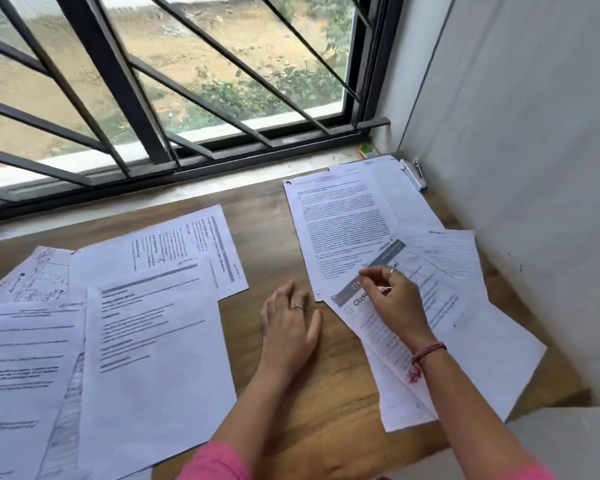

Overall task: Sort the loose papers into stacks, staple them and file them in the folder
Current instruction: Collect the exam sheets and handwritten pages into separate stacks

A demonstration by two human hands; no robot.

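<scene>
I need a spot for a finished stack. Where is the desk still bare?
Bare wood runs down the middle, between the left paper spread and the right pile, where the left hand rests. A narrow strip lies under the window sill. Both sides are crowded.

A wooden counter with a warm brown grain runs up to a pale stone sill beneath a wide window. The window has a dark metal frame, and slanted dark bars cross in front of the glass. Daylight comes through it; outside lie sandy ground and low green plants. On the right a plain grey-white wall meets the counter and forms a corner with the window side. A small green and orange object, too blurred to name, sits on the sill in that corner.
</scene>
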